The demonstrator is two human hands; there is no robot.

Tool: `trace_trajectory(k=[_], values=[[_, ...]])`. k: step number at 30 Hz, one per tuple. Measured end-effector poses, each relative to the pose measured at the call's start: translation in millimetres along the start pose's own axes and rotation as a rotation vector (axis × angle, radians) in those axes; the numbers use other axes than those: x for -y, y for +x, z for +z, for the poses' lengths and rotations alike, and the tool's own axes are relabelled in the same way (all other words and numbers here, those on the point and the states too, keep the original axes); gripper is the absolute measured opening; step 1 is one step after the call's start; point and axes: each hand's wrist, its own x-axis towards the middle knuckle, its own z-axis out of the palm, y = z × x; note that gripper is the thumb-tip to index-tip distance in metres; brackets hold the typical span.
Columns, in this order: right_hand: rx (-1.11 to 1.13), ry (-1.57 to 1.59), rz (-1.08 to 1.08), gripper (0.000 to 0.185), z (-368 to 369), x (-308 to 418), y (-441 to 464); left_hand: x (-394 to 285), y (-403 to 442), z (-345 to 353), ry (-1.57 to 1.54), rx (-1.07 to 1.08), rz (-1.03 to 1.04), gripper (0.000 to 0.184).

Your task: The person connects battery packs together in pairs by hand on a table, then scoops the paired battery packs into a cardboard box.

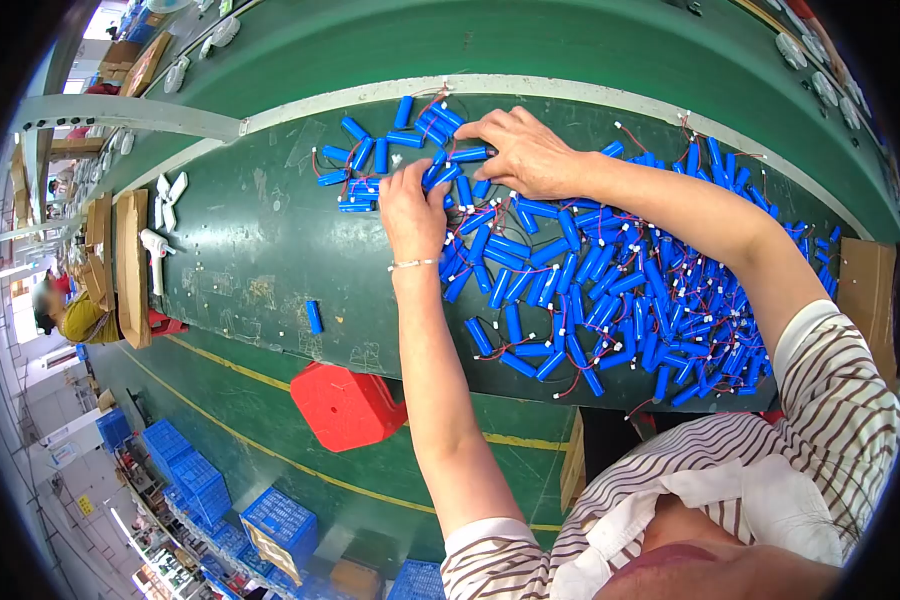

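Blue cylindrical battery packs with thin red and black leads and small white connectors lie in a loose heap (pixel 610 290) across the green work table (pixel 260 240). My left hand (pixel 413 215), with a bracelet at its wrist, is at the heap's left part. Its bent fingers and thumb close about a blue battery pack (pixel 433 174), partly hidden by the fingers. To its right, my right hand (pixel 525 155) reaches over the packs with thumb and forefinger spread apart. Another blue battery pack (pixel 468 154) lies between those fingertips, and I see no firm grip on it.
A single battery pack (pixel 314 316) lies near the table's front edge. White parts (pixel 169 203) and a cardboard box (pixel 133 268) are at the left end. A red stool (pixel 345 405) stands below the edge. Blue crates (pixel 280 525) are on the floor. Another person (pixel 82 318) sits far left.
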Motion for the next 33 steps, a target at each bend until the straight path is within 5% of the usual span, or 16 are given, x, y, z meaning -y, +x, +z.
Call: trace_trajectory(k=[4,5,12,28,31,33], values=[[-0.025,0.007,0.002,0.018,3,-1,-2,-15,-24,-3,-0.094,0.003,-0.151,0.044],[-0.004,0.013,0.005,0.022,3,-1,-4,-15,-28,-3,-0.069,0.032,-0.161,0.034],[0.102,0.067,0.013,0.023,2,-6,-7,-17,-37,-13,0.069,0.053,0.007,0.018],[0.05,0.095,-0.079,0.021,4,-9,-5,-17,-27,-16,0.028,0.056,-0.048,0.018],[0.097,0.099,-0.111,0.021,0,-10,-5,-19,-15,-20,0.05,0.084,-0.2,0.011],[0.126,0.102,-0.138,0.022,-7,-8,-4,-12,-7,-8,-0.008,-0.007,-0.06,0.012]])
